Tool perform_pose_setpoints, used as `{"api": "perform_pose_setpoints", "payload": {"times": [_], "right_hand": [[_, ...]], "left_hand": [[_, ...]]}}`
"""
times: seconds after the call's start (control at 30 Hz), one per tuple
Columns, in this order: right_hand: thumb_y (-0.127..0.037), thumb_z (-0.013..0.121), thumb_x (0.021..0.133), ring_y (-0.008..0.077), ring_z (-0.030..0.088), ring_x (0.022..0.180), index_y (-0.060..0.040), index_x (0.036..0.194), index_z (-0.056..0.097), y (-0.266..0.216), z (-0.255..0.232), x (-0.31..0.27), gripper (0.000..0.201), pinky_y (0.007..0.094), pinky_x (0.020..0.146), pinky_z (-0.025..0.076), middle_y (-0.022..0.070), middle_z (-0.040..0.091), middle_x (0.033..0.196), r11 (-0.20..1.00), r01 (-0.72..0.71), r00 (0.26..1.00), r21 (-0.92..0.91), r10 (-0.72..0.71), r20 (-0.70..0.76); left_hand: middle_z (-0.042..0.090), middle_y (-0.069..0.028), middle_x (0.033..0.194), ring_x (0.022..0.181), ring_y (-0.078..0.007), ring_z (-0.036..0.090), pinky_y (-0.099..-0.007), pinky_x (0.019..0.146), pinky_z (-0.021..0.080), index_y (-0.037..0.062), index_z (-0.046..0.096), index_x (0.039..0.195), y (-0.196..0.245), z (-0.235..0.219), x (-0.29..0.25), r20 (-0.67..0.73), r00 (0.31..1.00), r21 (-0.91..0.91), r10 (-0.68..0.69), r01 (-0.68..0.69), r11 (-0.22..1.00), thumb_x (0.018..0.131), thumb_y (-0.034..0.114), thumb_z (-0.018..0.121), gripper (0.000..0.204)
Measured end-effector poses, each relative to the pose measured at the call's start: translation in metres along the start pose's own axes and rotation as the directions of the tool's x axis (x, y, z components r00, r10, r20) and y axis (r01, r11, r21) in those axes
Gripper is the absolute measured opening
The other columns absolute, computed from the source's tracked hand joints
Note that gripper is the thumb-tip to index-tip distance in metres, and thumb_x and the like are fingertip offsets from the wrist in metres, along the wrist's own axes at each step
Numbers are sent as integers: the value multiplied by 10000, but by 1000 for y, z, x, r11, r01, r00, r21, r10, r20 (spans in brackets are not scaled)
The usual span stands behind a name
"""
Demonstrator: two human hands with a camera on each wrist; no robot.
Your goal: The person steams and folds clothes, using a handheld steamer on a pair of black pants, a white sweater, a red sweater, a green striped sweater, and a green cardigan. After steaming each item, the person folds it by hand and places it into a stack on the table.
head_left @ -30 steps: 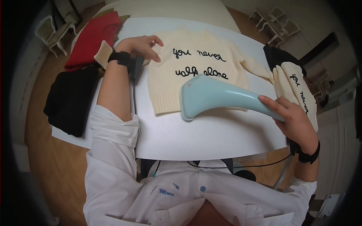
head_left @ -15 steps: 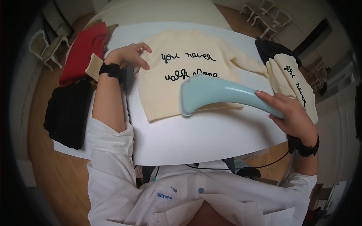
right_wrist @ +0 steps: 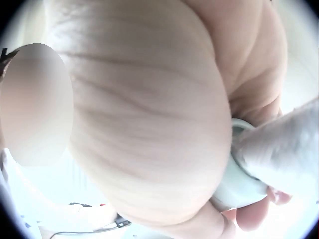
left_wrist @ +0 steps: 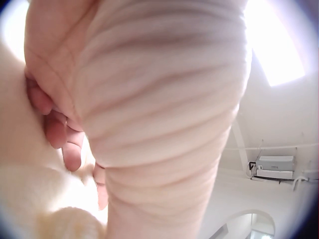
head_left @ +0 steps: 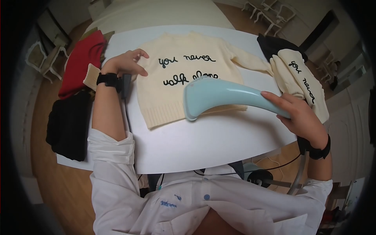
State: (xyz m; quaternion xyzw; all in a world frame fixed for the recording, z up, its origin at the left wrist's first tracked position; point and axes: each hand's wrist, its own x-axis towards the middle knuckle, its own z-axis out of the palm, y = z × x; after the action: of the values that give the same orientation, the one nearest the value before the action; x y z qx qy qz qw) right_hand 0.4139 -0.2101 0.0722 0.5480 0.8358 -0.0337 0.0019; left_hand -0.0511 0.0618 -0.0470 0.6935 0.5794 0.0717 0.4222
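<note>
The cream sweater lay spread flat on the white table, front side up with its black script showing, so that the knit was laid open to the tool.

The right hand was wrapped around the handle of the pale blue steamer, fingers curled under it and the thumb stretched along the top, which looked like a grip chosen for steering the long body. The steamer reached out away from that hand toward the person's left, and its broad head stood over the lower part of the sweater front, covering the end of the second line of writing. I could not tell whether the head touched the knit or hung just above it.

The left hand lay on the far side of the sweater from the steamer, fingers spread and fairly straight, pressing down on the garment's edge beside the first word. That seemed meant to pin the fabric and keep it taut. The left wrist view showed only fingers against pale wool.

Just beyond the right hand a second cream garment lay folded on something black. Outward of the left hand sat a red garment and a black one.
</note>
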Motion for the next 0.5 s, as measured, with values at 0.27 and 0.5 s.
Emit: {"api": "perform_pose_setpoints", "payload": {"times": [0.27, 0.5], "right_hand": [[121, 744, 723, 342, 631, 827, -295, 1549, 503, 38, -6, -79, 956, 453, 797, 515, 133, 594, 904, 960, -281, 957, -11, 279, -84], [97, 748, 749, 352, 647, 823, -304, 1575, 460, 31, -2, -52, 962, 463, 799, 516, 155, 616, 915, 977, -214, 970, -3, 212, -119]], "left_hand": [[420, -207, 1489, 1365, -386, 449, -458, 1061, 444, 247, 580, 1384, 1, -3, 1, -23, 1000, 102, 20, -17, 995, 617, 254, 943, 849], [405, -204, 1484, 1354, -401, 439, -478, 1055, 452, 275, 584, 1377, -4, -4, 4, 10, 1000, 39, 22, -23, 999, 598, 281, 955, 862]]}}
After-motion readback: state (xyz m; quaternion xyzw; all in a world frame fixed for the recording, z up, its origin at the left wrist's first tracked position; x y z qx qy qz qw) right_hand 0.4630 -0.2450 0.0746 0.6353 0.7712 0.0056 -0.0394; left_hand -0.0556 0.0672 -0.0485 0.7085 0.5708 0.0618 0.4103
